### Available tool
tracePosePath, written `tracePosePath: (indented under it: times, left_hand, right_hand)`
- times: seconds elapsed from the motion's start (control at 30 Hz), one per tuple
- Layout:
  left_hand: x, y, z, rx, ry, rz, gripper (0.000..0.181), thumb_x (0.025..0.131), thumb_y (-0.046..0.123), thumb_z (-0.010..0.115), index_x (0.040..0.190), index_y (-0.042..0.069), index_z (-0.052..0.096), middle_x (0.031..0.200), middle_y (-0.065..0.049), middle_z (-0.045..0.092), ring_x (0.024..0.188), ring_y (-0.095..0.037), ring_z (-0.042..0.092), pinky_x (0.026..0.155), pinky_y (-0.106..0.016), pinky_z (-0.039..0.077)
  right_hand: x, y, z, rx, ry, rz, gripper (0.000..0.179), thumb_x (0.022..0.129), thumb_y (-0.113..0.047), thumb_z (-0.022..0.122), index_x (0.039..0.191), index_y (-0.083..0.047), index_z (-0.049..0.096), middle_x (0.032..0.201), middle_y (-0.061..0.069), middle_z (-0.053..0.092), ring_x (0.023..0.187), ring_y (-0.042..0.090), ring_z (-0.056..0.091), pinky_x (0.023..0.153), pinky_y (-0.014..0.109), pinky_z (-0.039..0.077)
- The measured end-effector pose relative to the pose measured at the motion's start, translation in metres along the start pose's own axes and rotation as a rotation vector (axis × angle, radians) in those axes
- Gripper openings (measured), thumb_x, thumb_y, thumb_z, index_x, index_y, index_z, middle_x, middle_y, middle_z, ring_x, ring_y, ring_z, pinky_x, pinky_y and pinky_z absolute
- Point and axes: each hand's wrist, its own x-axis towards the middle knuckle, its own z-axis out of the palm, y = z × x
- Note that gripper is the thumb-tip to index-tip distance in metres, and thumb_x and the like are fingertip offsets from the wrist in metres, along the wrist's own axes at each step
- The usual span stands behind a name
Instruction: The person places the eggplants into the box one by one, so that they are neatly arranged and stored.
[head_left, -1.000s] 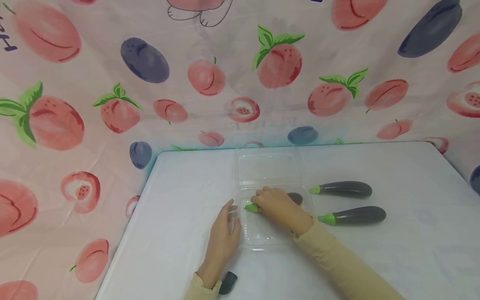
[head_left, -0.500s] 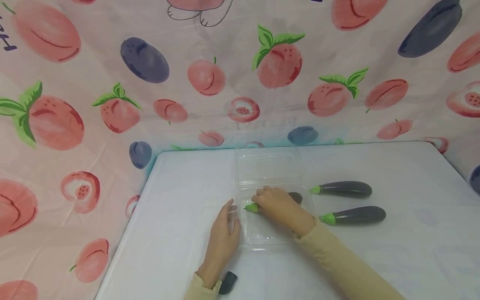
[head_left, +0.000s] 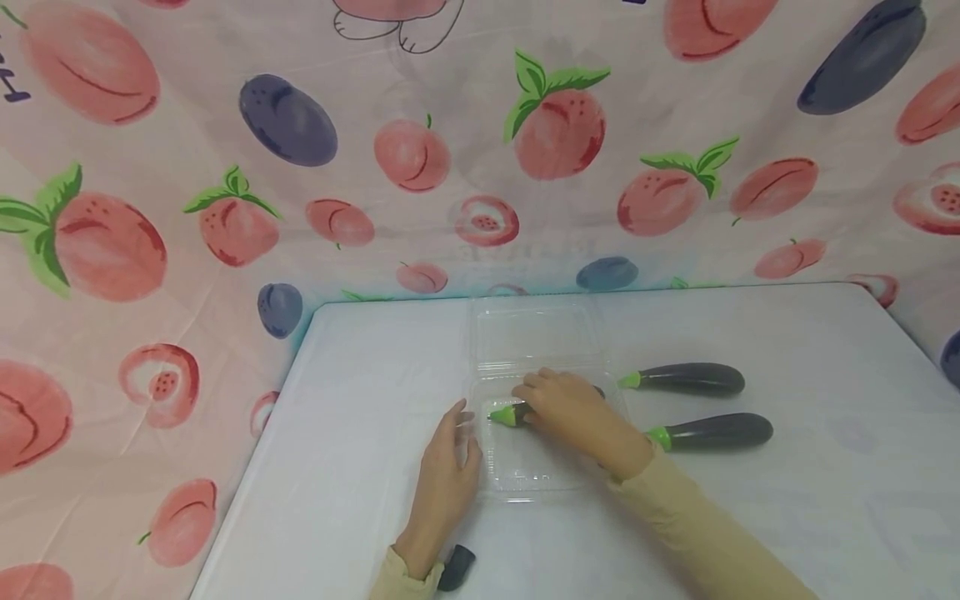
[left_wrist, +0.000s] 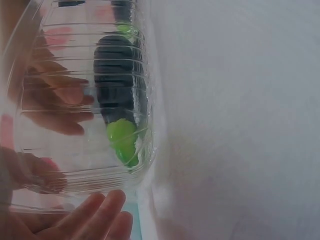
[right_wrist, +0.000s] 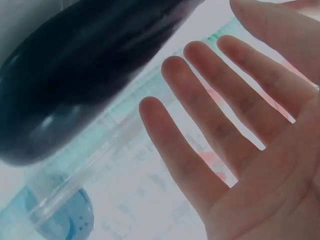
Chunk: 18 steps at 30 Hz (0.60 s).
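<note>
An eggplant [head_left: 507, 415] with a green cap lies in the bottom half of a clear plastic clamshell box [head_left: 525, 482]. Over the eggplant is my right hand [head_left: 566, 412], which hides much of its dark body in the head view. The right wrist view shows that hand's fingers [right_wrist: 187, 167] straight and spread, with a gap between them and the eggplant [right_wrist: 75, 75]. At the box's left side my left hand [head_left: 445, 471] rests, thumb apart from the fingers. In the left wrist view its fingertips [left_wrist: 112, 205] are right at the box's edge.
Two more eggplants lie right of the box, one farther back [head_left: 690, 377] and one nearer [head_left: 716, 431]. The box's lid [head_left: 536, 329] lies folded back toward the fruit-print cloth [head_left: 487, 150]. A small black object [head_left: 456, 568] shows beside the left cuff on the white table [head_left: 337, 467].
My right hand has shifted slightly right along the eggplant, uncovering more of its dark body next to the cap. The left hand and box have stayed put.
</note>
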Motion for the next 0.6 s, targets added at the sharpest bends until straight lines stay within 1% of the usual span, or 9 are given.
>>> tracePosePath:
  times: [0.2, 0.4, 0.6]
  left_hand:
    - [0.000, 0.001, -0.001, 0.001, 0.003, -0.004, 0.049, 0.098, 0.010, 0.054, 0.145, 0.008, 0.044, 0.132, -0.007, 0.062, 0.119, -0.026, 0.060, 0.100, -0.046, 0.050]
    - [0.000, 0.000, -0.001, -0.004, 0.003, -0.007, 0.049, 0.097, 0.010, 0.054, 0.145, 0.008, 0.044, 0.132, -0.007, 0.061, 0.118, -0.025, 0.061, 0.100, -0.046, 0.050]
    - [0.000, -0.001, 0.000, -0.006, 0.005, -0.011, 0.049, 0.097, 0.010, 0.054, 0.145, 0.009, 0.044, 0.132, -0.006, 0.062, 0.118, -0.025, 0.061, 0.101, -0.046, 0.050]
  right_hand:
    - [-0.007, 0.003, -0.006, -0.013, 0.017, 0.000, 0.033, 0.080, -0.020, 0.082, 0.110, -0.011, 0.071, 0.102, 0.002, 0.071, 0.093, 0.021, 0.066, 0.080, 0.036, 0.057]
    - [-0.014, 0.006, -0.013, -0.016, -0.004, 0.020, 0.034, 0.081, -0.020, 0.081, 0.113, -0.011, 0.070, 0.106, 0.003, 0.071, 0.097, 0.021, 0.066, 0.085, 0.037, 0.057]
    - [-0.023, 0.012, -0.016, -0.024, 0.039, 0.009, 0.034, 0.081, -0.019, 0.081, 0.112, -0.009, 0.069, 0.107, 0.005, 0.071, 0.098, 0.023, 0.066, 0.085, 0.039, 0.057]
